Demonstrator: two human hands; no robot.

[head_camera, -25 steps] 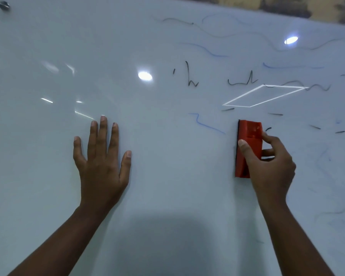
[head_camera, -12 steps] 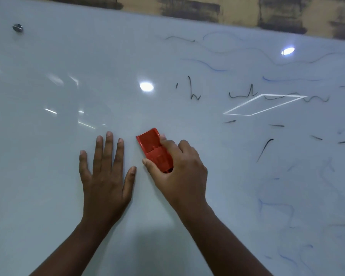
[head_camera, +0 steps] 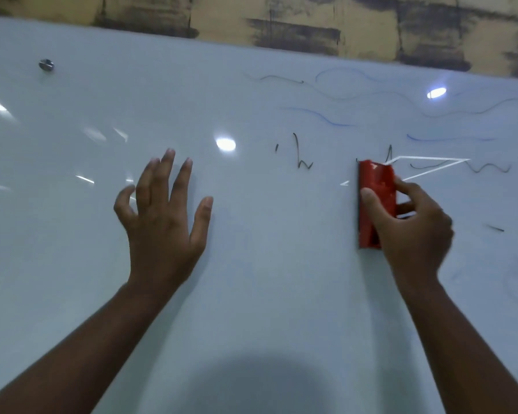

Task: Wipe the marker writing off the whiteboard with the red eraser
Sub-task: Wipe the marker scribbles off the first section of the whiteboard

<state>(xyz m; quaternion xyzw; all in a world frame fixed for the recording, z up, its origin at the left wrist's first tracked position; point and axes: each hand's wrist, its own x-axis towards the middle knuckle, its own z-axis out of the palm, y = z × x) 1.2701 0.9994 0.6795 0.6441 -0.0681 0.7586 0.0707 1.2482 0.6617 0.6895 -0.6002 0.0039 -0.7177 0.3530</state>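
Note:
A large whiteboard (head_camera: 266,294) fills the view. My right hand (head_camera: 413,231) grips the red eraser (head_camera: 376,192), which stands upright and flat against the board at the right of centre. Its top edge overlaps a black squiggle. Black marker strokes (head_camera: 304,162) lie just left of the eraser, and more black strokes (head_camera: 488,168) lie to its right. Blue lines (head_camera: 326,118) and thin wavy traces run higher up. My left hand (head_camera: 162,216) hovers at the board's left of centre with fingers spread and slightly bent, holding nothing.
A metal mounting stud (head_camera: 46,65) sits at the board's upper left. Above the board's top edge is a yellow wall with dark patches (head_camera: 296,22). Bright lamp reflections (head_camera: 225,144) dot the glossy surface. Faint smudges remain at the lower right (head_camera: 515,276).
My right hand has swept the eraser from beside my left hand to the right and upward; a black stroke at mid right is gone. My left hand has lifted, its fingers loosened.

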